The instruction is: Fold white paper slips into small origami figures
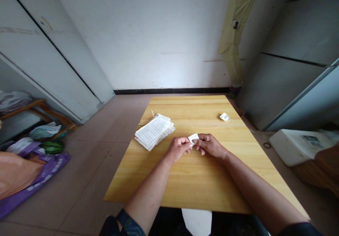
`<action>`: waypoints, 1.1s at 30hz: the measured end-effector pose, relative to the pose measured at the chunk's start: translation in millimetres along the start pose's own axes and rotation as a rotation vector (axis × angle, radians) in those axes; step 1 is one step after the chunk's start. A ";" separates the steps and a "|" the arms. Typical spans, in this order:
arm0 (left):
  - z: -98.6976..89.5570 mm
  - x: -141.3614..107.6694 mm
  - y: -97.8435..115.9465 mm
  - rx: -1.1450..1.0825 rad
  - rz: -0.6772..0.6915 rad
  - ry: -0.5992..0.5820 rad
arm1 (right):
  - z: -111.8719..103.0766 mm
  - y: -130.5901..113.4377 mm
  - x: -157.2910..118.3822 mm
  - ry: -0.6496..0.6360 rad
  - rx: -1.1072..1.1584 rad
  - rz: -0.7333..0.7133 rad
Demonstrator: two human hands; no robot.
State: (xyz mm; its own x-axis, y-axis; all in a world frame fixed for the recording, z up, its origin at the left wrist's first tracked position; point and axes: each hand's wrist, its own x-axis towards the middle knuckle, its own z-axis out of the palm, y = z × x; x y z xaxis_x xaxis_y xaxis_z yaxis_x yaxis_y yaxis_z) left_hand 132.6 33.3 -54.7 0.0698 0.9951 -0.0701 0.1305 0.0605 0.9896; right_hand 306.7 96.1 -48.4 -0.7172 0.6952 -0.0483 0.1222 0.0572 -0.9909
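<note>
Between my two hands, above the middle of the wooden table (201, 190), is a small folded piece of white paper (193, 137) with faint dark marks. My left hand (179, 149) pinches its lower left side. From the right, my right hand (209, 145) grips it with the thumb on top; the fingers behind are partly hidden. A stack of printed paper sheets (155, 130) lies to the left of my hands. Toward the far right of the tabletop rests another small folded paper (225, 116).
A pale wall (159, 35) stands behind the table, and a grey cabinet (291, 52) is at the right. On the right floor sits a white foam box (299, 146). A purple bag (50, 170), a watermelon (52, 146) and a wooden rack (39, 105) are at the left.
</note>
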 end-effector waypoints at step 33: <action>0.5 2.4 -5.2 -0.039 -0.030 0.037 | -2.4 2.3 1.0 0.070 -0.119 -0.150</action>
State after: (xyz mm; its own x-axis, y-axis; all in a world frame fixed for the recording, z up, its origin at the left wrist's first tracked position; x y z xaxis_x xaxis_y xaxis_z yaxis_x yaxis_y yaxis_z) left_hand 132.6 35.4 -60.1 0.0294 0.9950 -0.0953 0.0935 0.0922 0.9913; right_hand 308.0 98.6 -50.4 -0.6844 0.7204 0.1120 0.1008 0.2457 -0.9641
